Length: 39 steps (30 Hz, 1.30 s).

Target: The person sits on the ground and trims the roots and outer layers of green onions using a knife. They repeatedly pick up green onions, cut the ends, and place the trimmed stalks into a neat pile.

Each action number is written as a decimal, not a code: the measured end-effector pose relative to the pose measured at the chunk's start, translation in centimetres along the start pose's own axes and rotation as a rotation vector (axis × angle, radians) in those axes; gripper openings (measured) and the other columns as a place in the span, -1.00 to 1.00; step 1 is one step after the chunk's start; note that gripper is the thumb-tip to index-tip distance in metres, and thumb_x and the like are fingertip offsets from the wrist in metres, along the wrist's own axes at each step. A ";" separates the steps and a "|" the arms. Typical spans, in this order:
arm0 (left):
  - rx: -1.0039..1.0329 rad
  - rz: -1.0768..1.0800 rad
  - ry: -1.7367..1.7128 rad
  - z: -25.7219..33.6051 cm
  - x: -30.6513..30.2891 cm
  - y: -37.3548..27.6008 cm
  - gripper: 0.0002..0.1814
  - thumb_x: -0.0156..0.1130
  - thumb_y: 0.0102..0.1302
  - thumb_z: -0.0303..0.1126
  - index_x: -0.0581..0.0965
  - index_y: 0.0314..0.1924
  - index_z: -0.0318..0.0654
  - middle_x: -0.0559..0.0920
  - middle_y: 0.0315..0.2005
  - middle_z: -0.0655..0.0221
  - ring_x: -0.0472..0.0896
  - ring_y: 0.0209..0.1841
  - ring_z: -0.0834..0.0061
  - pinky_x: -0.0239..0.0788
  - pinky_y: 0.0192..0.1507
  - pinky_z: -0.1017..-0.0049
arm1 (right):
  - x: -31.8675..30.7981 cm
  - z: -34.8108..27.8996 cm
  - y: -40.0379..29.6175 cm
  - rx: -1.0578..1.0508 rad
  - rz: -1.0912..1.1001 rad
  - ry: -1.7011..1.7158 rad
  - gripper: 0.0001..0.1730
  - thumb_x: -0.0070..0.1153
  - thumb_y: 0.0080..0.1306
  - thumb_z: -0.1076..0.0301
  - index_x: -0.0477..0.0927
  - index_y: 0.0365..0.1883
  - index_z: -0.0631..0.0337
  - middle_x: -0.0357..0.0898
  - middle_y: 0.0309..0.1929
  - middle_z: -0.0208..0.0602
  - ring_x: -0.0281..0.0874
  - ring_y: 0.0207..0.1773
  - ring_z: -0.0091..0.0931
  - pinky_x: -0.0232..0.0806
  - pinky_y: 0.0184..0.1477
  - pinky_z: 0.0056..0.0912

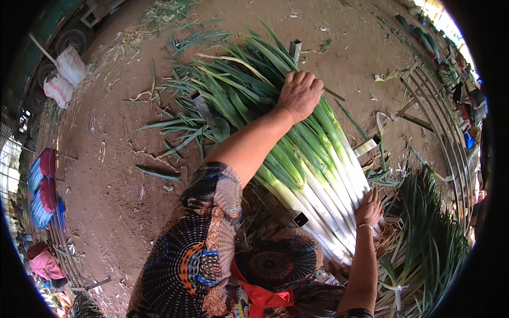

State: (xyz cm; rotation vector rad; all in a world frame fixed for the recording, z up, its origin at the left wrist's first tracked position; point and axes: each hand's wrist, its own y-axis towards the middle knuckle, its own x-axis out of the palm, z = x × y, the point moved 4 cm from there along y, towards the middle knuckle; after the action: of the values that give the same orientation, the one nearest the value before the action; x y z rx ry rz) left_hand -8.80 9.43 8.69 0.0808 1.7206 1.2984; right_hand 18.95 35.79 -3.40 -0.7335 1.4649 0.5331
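Observation:
A thick layer of Welsh onions [318,175] lies across a metal frame, with green leaves towards the top left and white stalks towards the lower right. My left hand [300,95] reaches over the layer, its fingers curled around the leaves at the far edge. Lower down, my right hand [368,208] grips the outermost white stalks close to their roots [386,237]; some of its fingers are hidden. Square-tube posts of the frame stick up around the onions, among them a far post [295,49], a side post [366,146] and a near post [300,218].
More Welsh onions [421,234] are heaped at the lower right, some tied with a pale strip. A slatted metal rack [437,131] stands on the right. Leaf scraps [159,175] litter the dirt floor [99,198]. Woven sacks [65,75] sit beside a truck wheel [72,41] at upper left.

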 end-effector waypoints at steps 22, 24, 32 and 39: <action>-0.087 -1.141 -0.159 -10.6 -4.7 3.3 -0.64 0.35 0.08 -0.16 0.71 -0.16 -0.19 0.73 -0.30 0.19 0.67 -0.25 0.25 0.48 -0.13 0.34 | -0.4 -0.2 -0.1 0.038 0.005 0.081 -0.35 -0.58 0.49 -0.07 0.26 0.43 -0.07 0.25 0.44 -0.32 0.12 0.47 -0.29 -0.22 0.48 -0.06; -0.052 -1.182 -0.211 -10.5 -4.6 4.4 -0.65 0.36 0.06 -0.22 0.71 -0.16 -0.20 0.73 -0.32 0.20 0.67 -0.27 0.27 0.48 -0.14 0.34 | -0.4 -0.1 -0.1 0.040 0.008 0.084 -0.35 -0.57 0.49 -0.07 0.26 0.43 -0.07 0.25 0.43 -0.34 0.13 0.47 -0.29 -0.22 0.48 -0.07; -0.030 -1.009 0.054 -8.5 -3.4 4.8 -0.72 0.25 0.04 -0.32 0.69 -0.22 -0.20 0.71 -0.26 0.15 0.66 -0.24 0.12 0.50 -0.16 0.21 | -0.7 0.1 -0.3 0.061 0.025 0.071 -0.39 -0.47 0.48 -0.05 0.28 0.41 -0.09 0.27 0.42 -0.36 0.16 0.45 -0.31 -0.19 0.48 -0.08; -0.875 -0.731 0.074 -11.5 0.4 -3.3 -0.67 -0.07 0.38 -0.30 0.61 -0.03 -0.17 0.63 0.01 0.11 0.59 0.08 0.06 0.45 0.08 0.16 | -0.7 -0.2 -0.5 0.037 0.031 0.076 -0.37 -0.34 0.44 -0.09 0.30 0.40 -0.08 0.35 0.36 -0.27 0.20 0.41 -0.26 -0.10 0.44 -0.11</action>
State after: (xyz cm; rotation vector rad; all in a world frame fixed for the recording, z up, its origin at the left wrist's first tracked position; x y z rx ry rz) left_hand -15.57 -0.02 5.78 -1.0086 0.9385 1.3496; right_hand 19.13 35.36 -2.64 -0.7096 1.5550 0.5054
